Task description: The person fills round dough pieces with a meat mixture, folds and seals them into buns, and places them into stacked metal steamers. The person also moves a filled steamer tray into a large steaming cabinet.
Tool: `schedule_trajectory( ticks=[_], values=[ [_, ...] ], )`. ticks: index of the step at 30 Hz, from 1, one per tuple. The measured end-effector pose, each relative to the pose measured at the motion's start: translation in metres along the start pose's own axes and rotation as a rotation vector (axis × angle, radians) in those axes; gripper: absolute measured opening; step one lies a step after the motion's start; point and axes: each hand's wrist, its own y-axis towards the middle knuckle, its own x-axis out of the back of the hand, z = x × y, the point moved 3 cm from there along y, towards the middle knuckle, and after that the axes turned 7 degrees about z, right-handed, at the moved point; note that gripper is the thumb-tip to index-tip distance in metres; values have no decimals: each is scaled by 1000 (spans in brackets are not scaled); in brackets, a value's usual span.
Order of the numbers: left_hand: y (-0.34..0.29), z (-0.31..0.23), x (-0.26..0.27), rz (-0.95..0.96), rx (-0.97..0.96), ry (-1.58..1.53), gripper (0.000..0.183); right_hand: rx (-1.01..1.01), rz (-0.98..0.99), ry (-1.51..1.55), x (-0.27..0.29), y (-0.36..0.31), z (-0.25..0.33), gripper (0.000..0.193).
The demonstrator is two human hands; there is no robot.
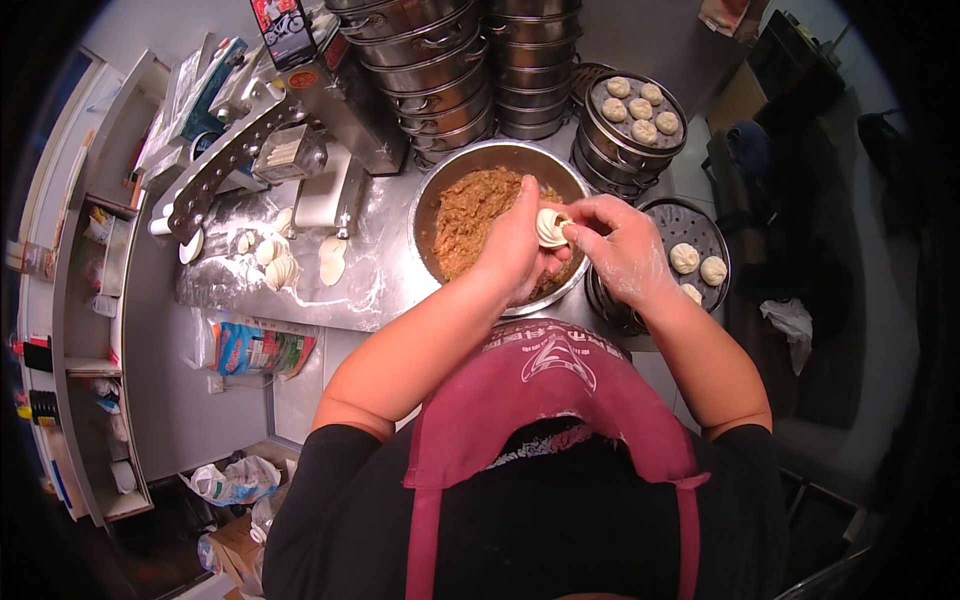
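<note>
Honestly, left hand (515, 246) cups the bun (548, 229) (filling (468, 214) at its 9 o'clock), right hand (627, 250) pinches it; overpulling could tear it.

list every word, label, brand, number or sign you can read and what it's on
Wording is located here, not copied out.
Maroon apron: pale arched characters above a white emblem, partly distorted by folds.
Upright screen: any wording too small to read.
Round red sticker on steel machine: marks too small.
Blue-and-red plastic bag: printing too blurred.
</note>
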Motion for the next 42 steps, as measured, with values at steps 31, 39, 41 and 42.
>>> schedule_trajectory(
  ticks=[31, 39, 41, 42],
  values=[
    [2, -30, 4, -34, -34, 668, 64, 400, -65, -440, -11, 6, -1, 11],
    [3, -37, 7, -33, 147, 574, 61, 402, -34, -465, -12, 8, -3, 9],
    [3, -37, 6, -12, 121, 600, 61, 412, -47, -473, -12, 8, -3, 9],
    [3, -36, 6, -1, 78, 622, 61, 415, -59, -468, -13, 8, -3, 9]
  ],
)
